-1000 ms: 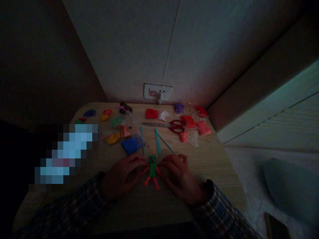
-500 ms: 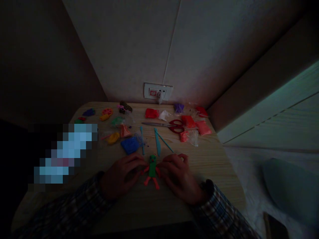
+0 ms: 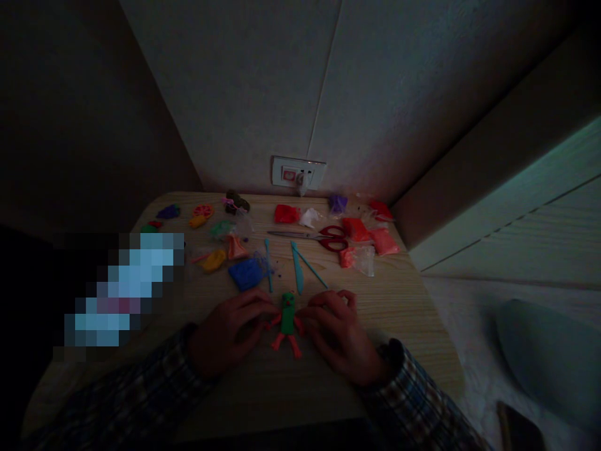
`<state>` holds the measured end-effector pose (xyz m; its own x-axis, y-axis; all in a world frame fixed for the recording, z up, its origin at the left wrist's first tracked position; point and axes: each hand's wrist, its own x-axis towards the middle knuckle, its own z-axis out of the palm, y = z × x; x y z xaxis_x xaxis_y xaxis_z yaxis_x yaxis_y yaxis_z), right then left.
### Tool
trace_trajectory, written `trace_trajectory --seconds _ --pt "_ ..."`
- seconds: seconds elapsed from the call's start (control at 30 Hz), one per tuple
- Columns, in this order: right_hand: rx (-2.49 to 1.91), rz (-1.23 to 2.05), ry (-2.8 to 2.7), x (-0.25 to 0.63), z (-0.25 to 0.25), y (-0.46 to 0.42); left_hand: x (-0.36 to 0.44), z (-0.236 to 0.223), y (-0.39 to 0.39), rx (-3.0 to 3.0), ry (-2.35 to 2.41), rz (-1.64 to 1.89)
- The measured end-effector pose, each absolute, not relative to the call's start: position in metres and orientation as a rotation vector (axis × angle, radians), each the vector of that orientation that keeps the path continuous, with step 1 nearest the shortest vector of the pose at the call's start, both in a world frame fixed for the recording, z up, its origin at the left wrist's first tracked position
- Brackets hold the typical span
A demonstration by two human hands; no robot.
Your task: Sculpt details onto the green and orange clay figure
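A small green clay figure (image 3: 287, 318) with orange-red arms and legs lies flat on the wooden table (image 3: 404, 307) near the front. My left hand (image 3: 230, 332) pinches its left side, fingers curled. My right hand (image 3: 335, 335) pinches its right side the same way. Both hands rest on the tabletop. The room is dim.
Behind the figure lie teal modelling tools (image 3: 297, 269), a blue clay slab (image 3: 245, 274), red-handled scissors (image 3: 323, 237), several red clay packets (image 3: 370, 241) and coloured clay bits (image 3: 211, 260). A wall socket (image 3: 297, 171) sits on the wall behind. A blurred bright patch (image 3: 126, 288) is at left.
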<state>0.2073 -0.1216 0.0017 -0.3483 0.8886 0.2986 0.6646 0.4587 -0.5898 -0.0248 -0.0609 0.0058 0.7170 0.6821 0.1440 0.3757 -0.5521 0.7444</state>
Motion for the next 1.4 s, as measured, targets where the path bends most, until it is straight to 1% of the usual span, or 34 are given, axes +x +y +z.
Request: trace_trajectory --seconds 1.0,1.4 --pt "-1.313 0.494 -2.115 0.209 0.001 -0.122 -0.028 -0.006 -0.059 2.263 0.769 0.591" --pt "-1.298 0.495 -2.112 0.208 0.002 -0.122 -0.025 0.003 -0.059 2.246 0.799 0.523"
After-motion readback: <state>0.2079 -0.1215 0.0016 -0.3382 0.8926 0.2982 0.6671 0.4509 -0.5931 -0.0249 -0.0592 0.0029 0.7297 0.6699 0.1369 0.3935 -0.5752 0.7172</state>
